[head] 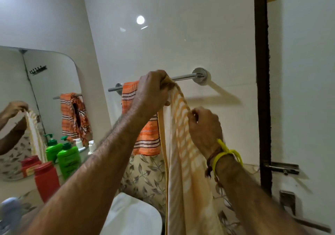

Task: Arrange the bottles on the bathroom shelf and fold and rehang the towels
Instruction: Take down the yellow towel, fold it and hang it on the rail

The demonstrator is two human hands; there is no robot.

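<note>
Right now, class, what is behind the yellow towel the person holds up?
Behind the yellow towel hangs the orange towel on the rail, partly covered. Leaf-patterned tiles show below. The wall directly behind the cloth is hidden.

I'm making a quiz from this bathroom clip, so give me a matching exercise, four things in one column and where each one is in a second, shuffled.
Things:
1. orange striped towel
2. yellow towel
3. green pump bottle
4. red bottle

Places:
A. gripped by the left hand and right hand
B. nearest the camera on the counter
C. hanging on the towel bar
D. just behind the red bottle

Pairs: 1-C, 2-A, 3-D, 4-B
</note>
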